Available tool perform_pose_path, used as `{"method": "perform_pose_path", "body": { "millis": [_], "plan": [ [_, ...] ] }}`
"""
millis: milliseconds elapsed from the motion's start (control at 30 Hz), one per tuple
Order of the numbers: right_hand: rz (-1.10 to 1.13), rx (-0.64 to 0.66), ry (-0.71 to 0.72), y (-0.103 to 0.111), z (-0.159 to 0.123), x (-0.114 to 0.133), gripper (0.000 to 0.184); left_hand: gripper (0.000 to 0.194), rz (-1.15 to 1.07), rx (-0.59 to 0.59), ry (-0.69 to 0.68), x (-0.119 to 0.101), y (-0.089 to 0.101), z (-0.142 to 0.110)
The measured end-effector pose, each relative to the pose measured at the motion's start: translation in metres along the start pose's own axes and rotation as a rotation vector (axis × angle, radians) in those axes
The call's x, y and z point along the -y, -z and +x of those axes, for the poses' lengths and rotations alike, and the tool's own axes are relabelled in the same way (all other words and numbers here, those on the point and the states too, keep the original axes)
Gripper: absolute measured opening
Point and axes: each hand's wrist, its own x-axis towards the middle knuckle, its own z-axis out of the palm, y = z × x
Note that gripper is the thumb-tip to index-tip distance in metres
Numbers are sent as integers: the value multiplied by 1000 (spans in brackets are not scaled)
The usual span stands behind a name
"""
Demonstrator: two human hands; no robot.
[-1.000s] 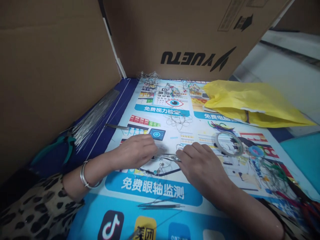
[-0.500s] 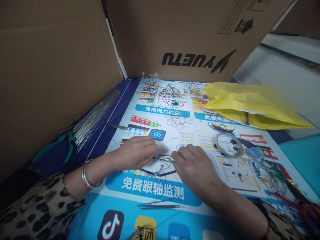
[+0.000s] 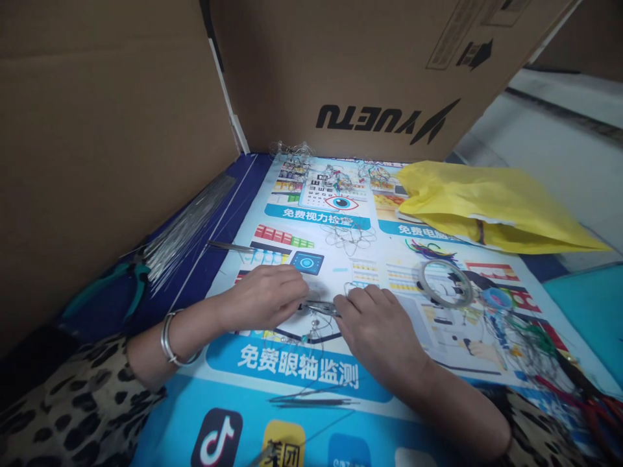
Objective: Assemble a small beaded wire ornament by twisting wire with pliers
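Observation:
My left hand [image 3: 267,296], with silver bangles at its wrist, is pinched closed on a thin wire piece; its fingertips hide most of what they grip. Closed around a slim silver tool [image 3: 321,307], which looks like tweezers, is my right hand [image 3: 377,324]. The tool's tip points left and reaches to the left fingertips. Just below hangs or lies a loose wire piece with small clear beads [image 3: 314,322], on the printed sheet [image 3: 302,441]. Whether the beads are joined to the gripped wire, I cannot tell.
A bundle of straight wires [image 3: 187,227] and teal-handled pliers [image 3: 109,292] lie left. Bent wire flowers [image 3: 348,235] are ahead. On the right are a tape roll [image 3: 445,283], a yellow bag [image 3: 487,201], tangled wires [image 3: 525,337] and red-handled scissors [image 3: 598,415]. Cardboard walls [image 3: 272,78] stand behind.
The silver tool has tilted slightly between my hands. My right hand has shifted a little; the left stays almost in place.

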Motion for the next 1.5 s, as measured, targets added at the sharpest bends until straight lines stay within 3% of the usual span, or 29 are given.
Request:
{"method": "perform_pose_path", "body": {
  "millis": [200, 967, 1500],
  "plan": [
    [-2, -54, 2, -4, 1, 1, 10, 19, 3, 7, -20, 0, 1, 0],
    [-47, -47, 6, -9, -3, 5, 14, 23, 101, -13, -80, -1, 3, -3],
    [-52, -39, -18, -5, -6, 4, 14, 17, 51, -57, 18, -3, -2, -3]
  ]
}}
